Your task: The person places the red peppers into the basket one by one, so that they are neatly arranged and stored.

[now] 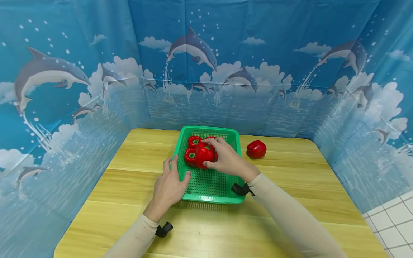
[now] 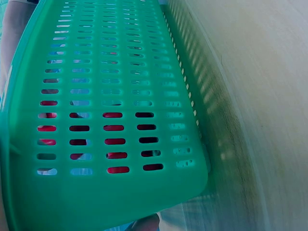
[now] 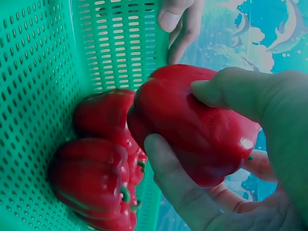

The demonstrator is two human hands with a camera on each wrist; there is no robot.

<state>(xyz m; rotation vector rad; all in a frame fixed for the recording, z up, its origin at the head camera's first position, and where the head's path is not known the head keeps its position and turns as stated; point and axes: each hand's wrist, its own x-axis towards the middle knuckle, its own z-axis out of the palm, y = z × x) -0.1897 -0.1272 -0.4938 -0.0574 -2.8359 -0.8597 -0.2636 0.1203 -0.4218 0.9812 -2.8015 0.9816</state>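
Observation:
My right hand [image 1: 227, 157] grips a red bell pepper [image 3: 187, 120] between thumb and fingers, above the inside of a green plastic basket [image 1: 206, 198]. Several more red bell peppers [image 3: 89, 173] lie in the basket, their green stems showing in the right wrist view. On the basket's left side, my left hand [image 1: 171, 186] holds the rim, thumb over the inside and fingers along the outer wall. The left wrist view faces the slotted wall, with red peppers glimpsed through its slots.
Another red bell pepper [image 1: 256, 149] lies on the wooden table [image 1: 297, 172], right of the basket. A blue curtain [image 1: 206, 107] printed with dolphins stands behind the table and along its sides. White tiles [image 1: 392, 218] show at the lower right.

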